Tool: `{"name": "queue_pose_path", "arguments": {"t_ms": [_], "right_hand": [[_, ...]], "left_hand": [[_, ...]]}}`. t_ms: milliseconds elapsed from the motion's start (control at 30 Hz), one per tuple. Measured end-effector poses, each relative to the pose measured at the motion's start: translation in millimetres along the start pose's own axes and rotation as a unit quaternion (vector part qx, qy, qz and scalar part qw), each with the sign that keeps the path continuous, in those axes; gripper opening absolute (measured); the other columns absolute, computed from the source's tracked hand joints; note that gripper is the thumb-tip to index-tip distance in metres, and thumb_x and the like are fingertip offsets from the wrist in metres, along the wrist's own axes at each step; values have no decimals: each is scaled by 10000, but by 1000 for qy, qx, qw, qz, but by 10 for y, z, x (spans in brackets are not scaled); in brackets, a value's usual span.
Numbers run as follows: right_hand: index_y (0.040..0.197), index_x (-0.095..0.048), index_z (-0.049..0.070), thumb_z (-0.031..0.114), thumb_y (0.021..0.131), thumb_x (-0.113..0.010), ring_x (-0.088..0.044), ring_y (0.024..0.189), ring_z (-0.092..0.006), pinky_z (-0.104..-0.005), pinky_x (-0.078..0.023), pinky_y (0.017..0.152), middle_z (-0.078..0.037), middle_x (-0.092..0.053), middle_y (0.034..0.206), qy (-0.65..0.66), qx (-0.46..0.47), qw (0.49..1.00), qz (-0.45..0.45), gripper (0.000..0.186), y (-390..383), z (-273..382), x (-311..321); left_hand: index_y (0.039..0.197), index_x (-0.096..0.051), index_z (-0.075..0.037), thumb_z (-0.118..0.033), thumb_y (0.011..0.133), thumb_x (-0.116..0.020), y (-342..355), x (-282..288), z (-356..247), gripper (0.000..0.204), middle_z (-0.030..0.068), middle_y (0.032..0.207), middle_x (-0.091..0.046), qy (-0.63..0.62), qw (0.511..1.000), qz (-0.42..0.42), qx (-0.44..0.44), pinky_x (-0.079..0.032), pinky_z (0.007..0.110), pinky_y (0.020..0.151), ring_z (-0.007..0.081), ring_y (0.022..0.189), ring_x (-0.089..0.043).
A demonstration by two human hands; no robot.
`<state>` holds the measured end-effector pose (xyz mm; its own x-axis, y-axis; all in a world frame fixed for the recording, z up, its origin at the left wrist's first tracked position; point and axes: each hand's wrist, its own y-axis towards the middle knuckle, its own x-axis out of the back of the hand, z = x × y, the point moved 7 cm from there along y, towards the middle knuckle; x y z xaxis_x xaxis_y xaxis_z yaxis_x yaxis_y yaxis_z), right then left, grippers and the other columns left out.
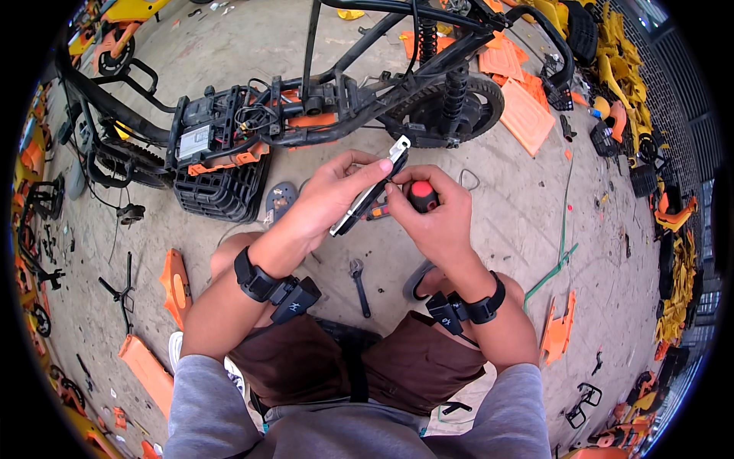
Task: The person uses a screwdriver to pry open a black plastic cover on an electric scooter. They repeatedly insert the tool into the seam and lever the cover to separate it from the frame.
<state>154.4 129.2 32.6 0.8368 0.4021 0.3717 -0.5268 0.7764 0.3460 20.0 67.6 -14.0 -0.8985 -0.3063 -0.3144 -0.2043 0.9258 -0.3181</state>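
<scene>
My left hand [334, 191] is closed around a long, flat black part with a pale metal edge [400, 148], held tilted above the floor. My right hand [443, 226] grips a screwdriver, its red and black handle [423, 196] end-on in the curled fingers. The right thumb and fingertips meet the side of the flat part. Whether they pinch a small piece there cannot be made out. Just beyond both hands stands a stripped black scooter frame [336, 126] with exposed wiring and a silver box [200, 143]. An adjustable wrench [358, 288] lies on the floor between my feet.
A black crate [222, 191] sits under the scooter frame, whose rear wheel [482, 103] is at the right. Orange panels [527, 118] lie beyond it, and another [149, 371] lies left. Green strapping [554, 268] crosses the floor at right. Yellow parts [615, 61] pile along the wall.
</scene>
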Motion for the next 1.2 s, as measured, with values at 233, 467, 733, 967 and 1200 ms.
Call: {"name": "queue_pose_path", "arguments": {"t_ms": [233, 467, 733, 967, 1200], "right_hand": [[892, -665, 29, 117, 774, -751, -569, 609, -95, -244, -455, 544, -55, -656, 754, 0, -13, 1000, 8, 171, 11, 29, -7], [891, -657, 14, 126, 785, -734, -523, 594, -53, -218, -438, 545, -30, -617, 692, -2, -24, 1000, -1, 172, -45, -38, -6], [891, -655, 5, 146, 796, -713, -539, 630, -62, -232, -460, 597, -33, -616, 688, 50, -207, 975, 66, 180, -231, -599, -343], [881, -683, 9, 278, 734, -706, -665, 751, -343, -413, -526, 700, -185, -673, 760, -200, -211, 943, 160, 307, -831, -2262, -1023], [907, -725, 29, 313, 723, -688, -683, 837, -363, -414, -533, 777, -195, -708, 861, -194, -457, 866, 57, 340, -2125, -3901, -1007]], "left_hand": [[1077, -595, -53, -378, 953, -622, -13, 7, -35, 348, 11, 818, -642, -3, 1000, -12, 7, -474, 212, 588, 67, 678, -596], [1033, -603, -49, -397, 946, -623, -4, 73, -23, 359, 33, 833, -662, 18, 999, -31, -7, -488, 218, 560, 79, 680, -614], [1034, -601, -29, -428, 914, -654, 16, 178, -91, 421, 65, 857, -659, -2, 999, -50, -15, -495, 226, 563, 98, 684, -618], [1038, -601, -22, -444, 896, -673, 17, 180, -115, 452, 56, 858, -650, -11, 999, -41, -24, -490, 221, 544, 89, 685, -609], [1042, -618, -17, -477, 870, -692, -15, 295, -122, 497, 23, 854, -618, -12, 999, -37, -34, -464, 224, 582, 83, 707, -586]]}}
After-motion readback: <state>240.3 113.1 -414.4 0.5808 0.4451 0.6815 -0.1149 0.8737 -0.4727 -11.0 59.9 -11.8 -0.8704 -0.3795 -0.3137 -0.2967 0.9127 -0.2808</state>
